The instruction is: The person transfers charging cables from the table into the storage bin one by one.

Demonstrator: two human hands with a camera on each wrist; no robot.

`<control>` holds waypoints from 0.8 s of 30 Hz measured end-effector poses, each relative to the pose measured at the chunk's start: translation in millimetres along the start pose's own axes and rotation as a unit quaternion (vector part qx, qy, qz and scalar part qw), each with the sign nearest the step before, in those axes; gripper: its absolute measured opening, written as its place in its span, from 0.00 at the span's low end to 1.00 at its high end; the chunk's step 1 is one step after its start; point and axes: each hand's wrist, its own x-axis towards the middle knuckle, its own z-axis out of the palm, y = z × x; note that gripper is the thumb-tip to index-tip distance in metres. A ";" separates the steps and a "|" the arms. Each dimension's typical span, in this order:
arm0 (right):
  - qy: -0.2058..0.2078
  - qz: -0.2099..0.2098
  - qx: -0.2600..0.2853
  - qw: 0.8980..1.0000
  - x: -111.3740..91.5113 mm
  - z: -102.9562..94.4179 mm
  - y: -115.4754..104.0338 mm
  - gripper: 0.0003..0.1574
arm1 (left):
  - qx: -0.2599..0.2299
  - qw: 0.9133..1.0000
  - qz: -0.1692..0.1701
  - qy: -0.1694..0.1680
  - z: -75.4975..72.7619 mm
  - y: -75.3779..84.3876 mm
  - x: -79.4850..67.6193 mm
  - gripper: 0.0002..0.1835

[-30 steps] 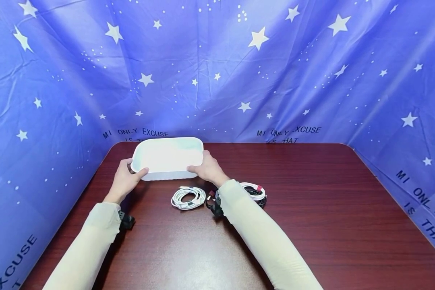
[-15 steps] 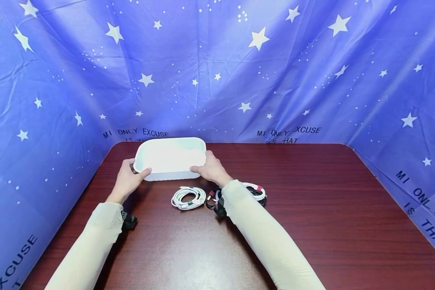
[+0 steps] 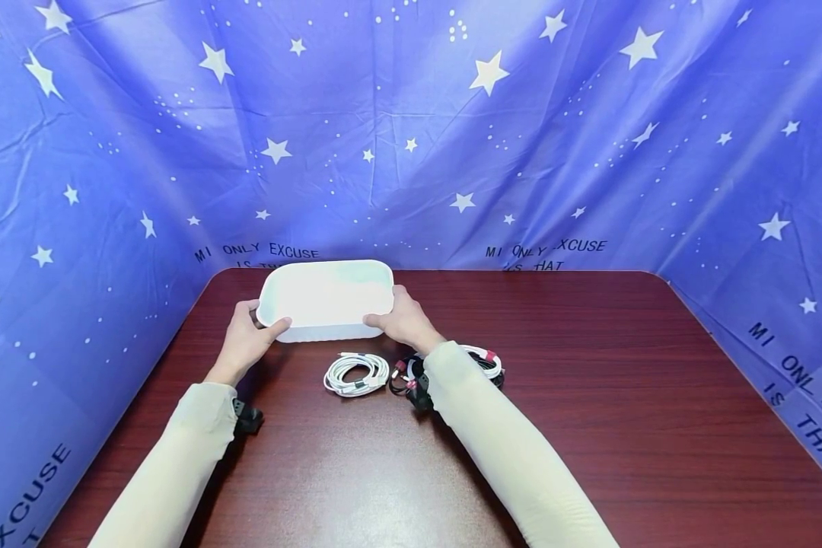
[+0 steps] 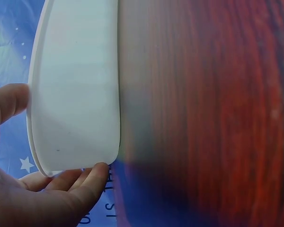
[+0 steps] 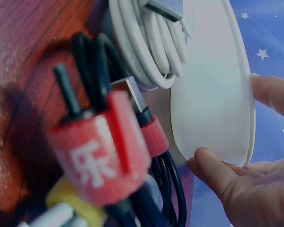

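A person holds a white plastic container [image 3: 329, 332] with both hands, one at each short end. The container is at the far left part of the dark red wood-grain worktop [image 3: 623, 380], with its open side upward; I cannot tell whether its base touches the surface. The left hand [image 3: 243, 341] grips the left end: the thumb lies on the near rim and the other fingers bend around the end wall. The right hand [image 3: 407, 320] grips the right end in the same way, with the wall pinched between thumb and fingers.

On the near side of the container, apart from it, lies a coiled white cable [image 3: 373, 379]. To the right of this coil there are black cables [image 3: 496, 383] and another white cable [image 3: 482, 352] with a red tie [image 3: 490, 355], partly hidden by the right sleeve [image 3: 514, 449]. In the right wrist view, a red strap [image 5: 92, 165] with a white character goes around a black cable, and a blurred yellow strap [image 5: 80, 203] shows below it. Behind the worktop hangs a blue curtain [image 3: 383, 183] with white stars.
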 end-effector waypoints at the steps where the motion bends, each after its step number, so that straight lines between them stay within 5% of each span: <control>1: 0.000 0.001 0.002 1.000 -0.2 -0.5 0.3 0.43 | -0.002 1.000 0.001 0.000 0.4 0.3 0.1 0.39; 24: 0.006 -0.010 0.003 1.000 -3.9 -9.7 9.6 0.44 | -0.004 1.000 0.005 -0.005 9.1 9.8 -3.7 0.38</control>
